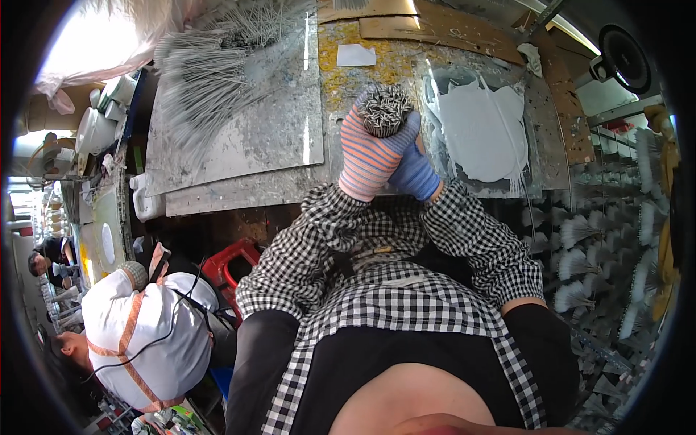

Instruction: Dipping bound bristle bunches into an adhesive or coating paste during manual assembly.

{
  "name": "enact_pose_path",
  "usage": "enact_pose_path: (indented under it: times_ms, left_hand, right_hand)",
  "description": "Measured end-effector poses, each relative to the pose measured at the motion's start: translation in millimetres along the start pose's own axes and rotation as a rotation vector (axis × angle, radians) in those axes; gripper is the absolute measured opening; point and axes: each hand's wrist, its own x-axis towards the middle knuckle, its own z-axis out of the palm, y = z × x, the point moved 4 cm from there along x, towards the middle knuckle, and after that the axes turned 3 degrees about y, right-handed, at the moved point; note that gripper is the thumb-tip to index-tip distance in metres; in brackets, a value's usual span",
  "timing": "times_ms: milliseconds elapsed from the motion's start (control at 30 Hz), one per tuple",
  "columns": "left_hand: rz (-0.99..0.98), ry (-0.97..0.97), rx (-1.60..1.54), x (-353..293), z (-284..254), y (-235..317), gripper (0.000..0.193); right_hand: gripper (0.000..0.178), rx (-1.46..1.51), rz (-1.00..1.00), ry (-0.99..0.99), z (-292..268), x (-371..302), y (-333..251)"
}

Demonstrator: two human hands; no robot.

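Both my hands are wrapped round a tight bundle of thin grey sticks [385, 111], held above the near part of the worktable with the cut ends facing up. On my left hand [370, 152] is an orange-and-grey striped glove, its fingers closed along the bundle's left side. The blue glove on my right hand [416, 168] closes against the bundle's right and lower side, partly behind the left hand. Many more loose sticks [199, 90] lie fanned out on a grey board [279, 138] to the left. Just right of my hands spreads a pool of thick white paste [482, 130].
A small white paper [356, 55] lies on the yellow-stained tabletop behind the bundle. Racks of pale, fan-shaped pieces [580, 232] stand close on the right. At left are a red plastic stool [225, 268], a white jug [147, 197] and another person [148, 333] in white. A round black fan [623, 58] is far right.
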Motion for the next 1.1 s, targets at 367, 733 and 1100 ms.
enact_pose_path:
  times_ms: [367, 733, 1100]
  left_hand:
    - [0.264, -0.208, -0.138, 20, -23, 96, 0.032]
    - [0.545, -0.012, 0.049, 10, -7, 51, 0.029]
    - [0.228, -0.001, -0.109, 13, -2, 8, 0.036]
  right_hand:
    - [0.095, 0.626, 0.375, -0.438, -33, 22, -46]
    - [0.081, 0.807, 0.411, 0.175, 34, -19, 26]
    - [0.094, 0.279, 0.315, 0.071, 21, -20, 31]
